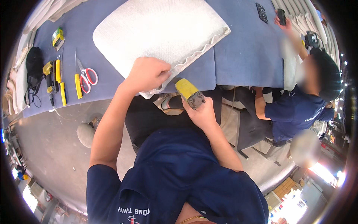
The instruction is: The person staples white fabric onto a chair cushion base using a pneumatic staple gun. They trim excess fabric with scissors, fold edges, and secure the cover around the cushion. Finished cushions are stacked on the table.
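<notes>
A pale, fabric-covered panel [156, 30] with rounded corners lies at an angle on the blue-grey padded table. Along its near right side the fabric edge [199, 50] is loose and wavy. My left hand [149, 72] is closed at the panel's near corner, its fingers bent on the fabric edge; the fingertips are partly hidden. Just right of it, my right hand [203, 112] grips a yellow and grey staple gun [186, 89]. The tool's nose points toward the fabric edge by my left hand. Whether it touches the panel I cannot tell.
Left on the table lie red-and-white scissors [88, 77], yellow-handled tools [62, 93], another yellow and black power tool [48, 72], a small green-yellow box [57, 37] and a black cloth item [34, 65]. A phone [262, 13] lies far right. A co-worker [298, 112] sits at right, holding a dark object.
</notes>
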Available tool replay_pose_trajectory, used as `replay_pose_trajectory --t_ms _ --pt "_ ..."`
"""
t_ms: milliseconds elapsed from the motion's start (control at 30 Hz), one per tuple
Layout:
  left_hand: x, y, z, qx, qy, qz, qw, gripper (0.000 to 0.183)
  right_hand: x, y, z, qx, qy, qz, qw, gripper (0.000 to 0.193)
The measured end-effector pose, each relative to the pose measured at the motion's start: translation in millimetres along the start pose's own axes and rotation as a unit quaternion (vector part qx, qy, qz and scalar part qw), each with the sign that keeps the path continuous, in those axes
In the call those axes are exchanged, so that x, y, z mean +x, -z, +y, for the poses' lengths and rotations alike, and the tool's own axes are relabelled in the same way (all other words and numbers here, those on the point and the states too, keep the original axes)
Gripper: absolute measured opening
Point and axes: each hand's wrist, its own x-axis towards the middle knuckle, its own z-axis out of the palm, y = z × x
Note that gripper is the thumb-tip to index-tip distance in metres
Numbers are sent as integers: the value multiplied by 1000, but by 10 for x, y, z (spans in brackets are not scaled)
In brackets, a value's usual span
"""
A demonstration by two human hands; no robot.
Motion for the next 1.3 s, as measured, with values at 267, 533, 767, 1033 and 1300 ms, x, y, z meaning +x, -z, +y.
replay_pose_trajectory --t_ms 267,533,767,1033,1300 --pt "-14 -116 -42 -37 4 54 998 26 73 -51 -20 -26 -8 -12 1000 36" --pt "-35 -248 -93 -63 -13 122 991 28 113 -28 -69 -81 5 -32 996 39" --pt "-12 -247 -108 -67 -15 117 991 28 118 -8 -105 -56 -28 -43 997 37" --pt "-19 -246 -96 -74 -18 117 990 28 144 -58 -53 -62 15 -37 997 32" --pt "1 -135 17 -20 -2 76 997 31 150 -130 -23 -28 43 -11 999 24"
